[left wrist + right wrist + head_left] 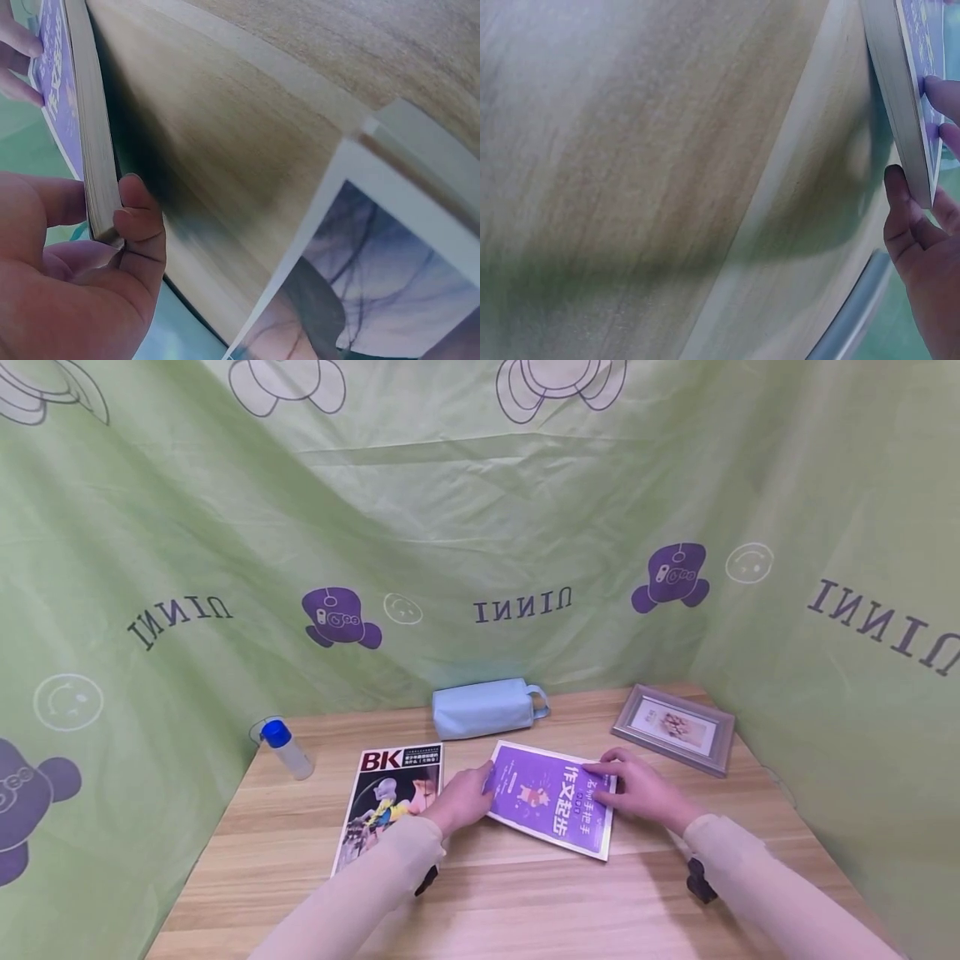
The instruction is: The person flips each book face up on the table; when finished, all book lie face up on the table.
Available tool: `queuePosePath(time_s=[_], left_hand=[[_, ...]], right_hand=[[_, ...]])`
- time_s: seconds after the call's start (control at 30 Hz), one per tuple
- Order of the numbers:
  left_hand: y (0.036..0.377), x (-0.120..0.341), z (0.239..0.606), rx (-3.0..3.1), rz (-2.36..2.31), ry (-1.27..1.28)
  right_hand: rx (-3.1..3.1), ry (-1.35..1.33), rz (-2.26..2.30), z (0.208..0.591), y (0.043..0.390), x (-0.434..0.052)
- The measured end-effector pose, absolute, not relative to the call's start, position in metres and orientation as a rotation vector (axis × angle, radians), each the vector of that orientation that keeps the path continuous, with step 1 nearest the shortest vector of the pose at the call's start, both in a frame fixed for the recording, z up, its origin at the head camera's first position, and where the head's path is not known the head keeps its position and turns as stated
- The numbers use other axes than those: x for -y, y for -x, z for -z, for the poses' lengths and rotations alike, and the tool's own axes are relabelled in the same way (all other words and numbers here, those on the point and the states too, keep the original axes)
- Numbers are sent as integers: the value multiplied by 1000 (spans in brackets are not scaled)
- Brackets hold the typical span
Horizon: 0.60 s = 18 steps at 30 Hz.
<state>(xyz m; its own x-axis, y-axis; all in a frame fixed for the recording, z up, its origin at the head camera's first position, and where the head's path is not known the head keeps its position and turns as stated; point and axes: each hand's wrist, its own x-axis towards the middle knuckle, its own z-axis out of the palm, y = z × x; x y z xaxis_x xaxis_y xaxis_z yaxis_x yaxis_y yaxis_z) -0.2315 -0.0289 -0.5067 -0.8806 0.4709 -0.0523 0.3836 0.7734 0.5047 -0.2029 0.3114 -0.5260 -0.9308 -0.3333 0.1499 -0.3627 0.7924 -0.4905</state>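
Note:
Both hands hold a purple-covered book (551, 797), which lies face up and at a slant in the middle of the head view. My left hand (463, 795) grips its left edge. In the left wrist view, that hand's fingers (142, 225) curl beneath the page block. My right hand (637, 785) holds the opposite edge, with fingers spread over the cover. The right wrist view shows fingertips (896, 180) under the book, and a gap with shadow between book and wooden table (667, 150).
A BK magazine (390, 802) lies left of the book, partly behind the left forearm. Along the back stand a blue-capped bottle (288, 750) at left and a light blue pencil case (483, 708). A picture frame (675, 728) lies back right, near the green curtain (465, 527).

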Motion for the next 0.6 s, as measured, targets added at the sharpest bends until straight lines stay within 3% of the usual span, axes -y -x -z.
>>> queuePosePath(time_s=[0.6], left_hand=[[236,28,514,-2769,-703,-661]], right_hand=[[2950,-592,-784,529,205,-313]])
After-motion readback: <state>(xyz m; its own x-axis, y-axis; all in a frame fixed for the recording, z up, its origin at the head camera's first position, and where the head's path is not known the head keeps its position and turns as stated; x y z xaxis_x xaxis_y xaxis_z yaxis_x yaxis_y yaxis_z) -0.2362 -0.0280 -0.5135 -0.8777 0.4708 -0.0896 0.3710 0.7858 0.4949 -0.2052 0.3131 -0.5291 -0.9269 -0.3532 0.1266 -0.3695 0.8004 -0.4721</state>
